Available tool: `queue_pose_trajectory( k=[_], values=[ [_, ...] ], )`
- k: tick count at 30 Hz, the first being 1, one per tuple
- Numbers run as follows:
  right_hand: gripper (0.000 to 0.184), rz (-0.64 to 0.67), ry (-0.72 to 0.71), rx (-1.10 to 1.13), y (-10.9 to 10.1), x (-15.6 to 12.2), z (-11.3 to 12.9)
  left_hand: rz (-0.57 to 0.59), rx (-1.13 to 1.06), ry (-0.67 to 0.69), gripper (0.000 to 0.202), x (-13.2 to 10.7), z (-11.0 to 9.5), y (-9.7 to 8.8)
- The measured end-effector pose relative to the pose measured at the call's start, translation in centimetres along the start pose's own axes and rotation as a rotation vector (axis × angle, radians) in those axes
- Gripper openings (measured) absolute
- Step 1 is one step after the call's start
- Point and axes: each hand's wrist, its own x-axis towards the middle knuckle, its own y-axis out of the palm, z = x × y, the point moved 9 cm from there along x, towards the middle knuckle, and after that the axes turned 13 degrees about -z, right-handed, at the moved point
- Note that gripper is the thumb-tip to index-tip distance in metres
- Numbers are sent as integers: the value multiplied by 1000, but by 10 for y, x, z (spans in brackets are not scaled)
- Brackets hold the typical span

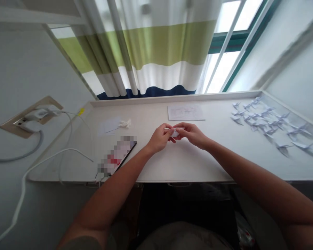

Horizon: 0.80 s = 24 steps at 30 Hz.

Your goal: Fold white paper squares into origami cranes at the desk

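Observation:
My left hand (pixel 160 138) and my right hand (pixel 191 133) meet over the middle of the white desk (pixel 187 163). Both pinch a small folded white paper piece (pixel 175 132) between their fingertips, held just above the desk surface. Several finished paper cranes (pixel 268 123) lie in rows at the right side of the desk, well away from my hands.
A printed sheet (pixel 186 112) lies behind my hands. A phone (pixel 118 155) rests at the left front, with a white paper square (pixel 109 126) and a crumpled scrap (pixel 125 123) beyond it. Cables (pixel 67 152) and a wall socket (pixel 31 118) are at the left. A striped curtain (pixel 151 52) hangs behind.

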Motion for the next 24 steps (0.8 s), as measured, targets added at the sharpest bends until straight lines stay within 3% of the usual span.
queue_pose_trajectory(
  k=[3,7,13,19,24],
  values=[
    [53,-55,-18,-18,-24,5,-4,83,-4,21,51,19,1,25],
    [56,-69,-29,-26,-48,14,-11,33,3,4,56,38,12,39],
    [50,-144,18,17,-67,24,-36,-44,5,-8,58,46,30,35],
    [52,-119,47,91,-62,25,-39,-23,34,14,52,45,33,28],
    [62,-169,140,135,-61,22,-42,-86,5,21,53,45,32,24]
  ],
)
